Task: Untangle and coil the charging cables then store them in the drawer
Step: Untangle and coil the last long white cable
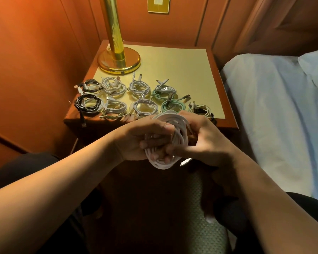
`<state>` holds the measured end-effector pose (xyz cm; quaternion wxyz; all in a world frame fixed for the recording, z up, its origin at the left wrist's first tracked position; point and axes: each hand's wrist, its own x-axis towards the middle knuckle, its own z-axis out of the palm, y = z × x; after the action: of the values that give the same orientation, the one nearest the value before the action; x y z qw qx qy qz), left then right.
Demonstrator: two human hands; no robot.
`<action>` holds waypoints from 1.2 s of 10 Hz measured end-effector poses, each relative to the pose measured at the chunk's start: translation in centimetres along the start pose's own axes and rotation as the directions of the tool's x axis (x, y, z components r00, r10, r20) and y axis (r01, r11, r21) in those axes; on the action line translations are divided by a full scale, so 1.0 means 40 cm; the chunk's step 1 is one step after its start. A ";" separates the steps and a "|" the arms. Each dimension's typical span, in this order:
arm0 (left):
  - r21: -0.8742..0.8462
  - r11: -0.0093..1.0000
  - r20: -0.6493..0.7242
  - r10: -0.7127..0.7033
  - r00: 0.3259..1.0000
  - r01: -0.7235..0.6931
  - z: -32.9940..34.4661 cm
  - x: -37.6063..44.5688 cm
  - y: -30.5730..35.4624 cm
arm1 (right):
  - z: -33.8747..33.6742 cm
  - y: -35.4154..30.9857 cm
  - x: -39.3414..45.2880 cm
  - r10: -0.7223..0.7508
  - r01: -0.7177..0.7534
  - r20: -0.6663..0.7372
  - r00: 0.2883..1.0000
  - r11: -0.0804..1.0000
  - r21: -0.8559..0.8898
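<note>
A thick white cable coil [174, 125] is held upright in front of the nightstand [226, 123], between both hands. My left hand [141, 140] grips its left side, fingers curled through the loops. My right hand [207, 142] grips its right side, and a white plug end [185, 161] sticks out below it. On the nightstand top lie several finished coils in two rows: black-and-white ones [87, 103] at the left, white ones [145, 107] in the middle, mint green ones [173, 105] at the right. No drawer front shows clearly.
A brass lamp base [118, 61] stands at the back left of the nightstand. A bed with a pale blue sheet [275, 110] lies to the right. Wood-panelled wall [35, 52] closes the left and back. My dark-clad knees and a patterned seat [206, 217] are below.
</note>
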<state>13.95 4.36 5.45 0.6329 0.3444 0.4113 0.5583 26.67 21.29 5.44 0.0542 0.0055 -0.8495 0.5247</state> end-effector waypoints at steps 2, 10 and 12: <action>-0.121 0.991 0.152 0.081 0.985 -0.063 -0.007 0.007 0.012 | 0.007 0.006 0.008 -0.036 0.035 -0.015 0.999 0.998 -0.048; 0.359 0.927 -0.382 0.248 0.890 -0.104 -0.047 0.011 0.074 | 0.023 0.014 0.044 -0.109 0.106 -0.331 0.937 0.994 -0.026; 0.741 0.658 -0.526 0.442 0.727 0.136 -0.005 0.051 -0.017 | 0.064 0.042 0.036 0.064 -0.115 -0.279 0.958 0.979 -0.169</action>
<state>14.13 6.26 4.47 0.1927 0.3812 0.7647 0.4825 24.92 19.81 2.96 0.1468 -0.1104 -0.8781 0.4418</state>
